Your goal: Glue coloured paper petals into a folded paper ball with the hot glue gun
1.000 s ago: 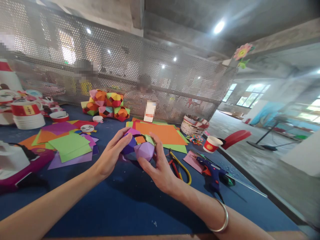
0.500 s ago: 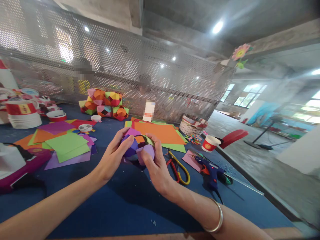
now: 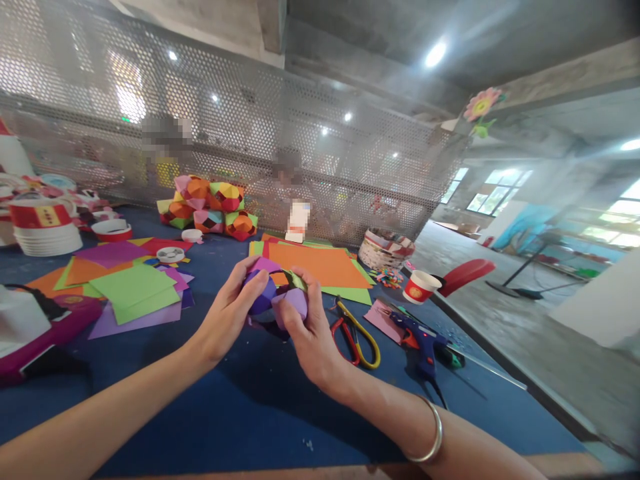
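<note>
My left hand (image 3: 227,313) and my right hand (image 3: 310,330) are both closed around a folded paper ball (image 3: 275,293) of purple, lilac, orange and green facets, held just above the blue table (image 3: 225,413). The left fingers wrap its dark purple side. The right thumb and fingers press its lilac side. A silver bangle (image 3: 430,437) sits on my right wrist.
Scissors with red and yellow handles (image 3: 356,330) and a blue glue gun (image 3: 425,340) lie right of my hands. Orange and green sheets (image 3: 320,267) lie behind, loose coloured sheets (image 3: 125,287) to the left. Finished paper balls (image 3: 210,207), a paper cup (image 3: 420,287), a basket (image 3: 387,250) and stacked cups (image 3: 45,230) stand further off.
My right hand has closed tighter over the lilac part and pressed it against the rest of the ball. Both hands have stayed in about the same place.
</note>
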`<state>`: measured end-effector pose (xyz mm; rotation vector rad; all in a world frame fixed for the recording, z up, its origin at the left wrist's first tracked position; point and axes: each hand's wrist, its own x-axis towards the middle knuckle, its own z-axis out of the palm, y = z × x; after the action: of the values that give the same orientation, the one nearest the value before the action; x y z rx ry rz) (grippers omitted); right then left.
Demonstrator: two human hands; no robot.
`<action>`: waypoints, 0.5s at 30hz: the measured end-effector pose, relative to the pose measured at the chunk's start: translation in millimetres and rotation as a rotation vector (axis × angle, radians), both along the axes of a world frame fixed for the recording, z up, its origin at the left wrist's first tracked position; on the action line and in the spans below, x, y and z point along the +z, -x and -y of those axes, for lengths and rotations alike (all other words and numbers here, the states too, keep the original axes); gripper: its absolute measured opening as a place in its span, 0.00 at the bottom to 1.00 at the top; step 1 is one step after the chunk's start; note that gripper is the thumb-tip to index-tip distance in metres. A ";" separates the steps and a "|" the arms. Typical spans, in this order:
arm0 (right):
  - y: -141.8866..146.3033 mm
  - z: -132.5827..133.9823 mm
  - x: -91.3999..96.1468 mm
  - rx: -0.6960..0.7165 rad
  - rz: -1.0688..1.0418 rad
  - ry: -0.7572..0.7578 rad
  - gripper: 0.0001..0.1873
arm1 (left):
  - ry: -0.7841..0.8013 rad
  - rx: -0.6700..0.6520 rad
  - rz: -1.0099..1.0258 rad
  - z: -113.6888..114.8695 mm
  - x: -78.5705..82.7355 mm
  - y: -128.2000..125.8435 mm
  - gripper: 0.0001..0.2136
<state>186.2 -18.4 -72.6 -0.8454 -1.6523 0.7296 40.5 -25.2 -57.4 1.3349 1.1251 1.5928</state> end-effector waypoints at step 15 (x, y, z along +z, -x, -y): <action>-4.5 3.8 3.1 0.099 -0.029 0.078 0.24 | -0.054 0.041 -0.061 1.3 2.4 0.5 0.25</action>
<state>190.6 -22.1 -69.5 -0.8079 -1.6578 0.8757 40.0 -26.5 -54.9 1.4126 1.1600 1.6324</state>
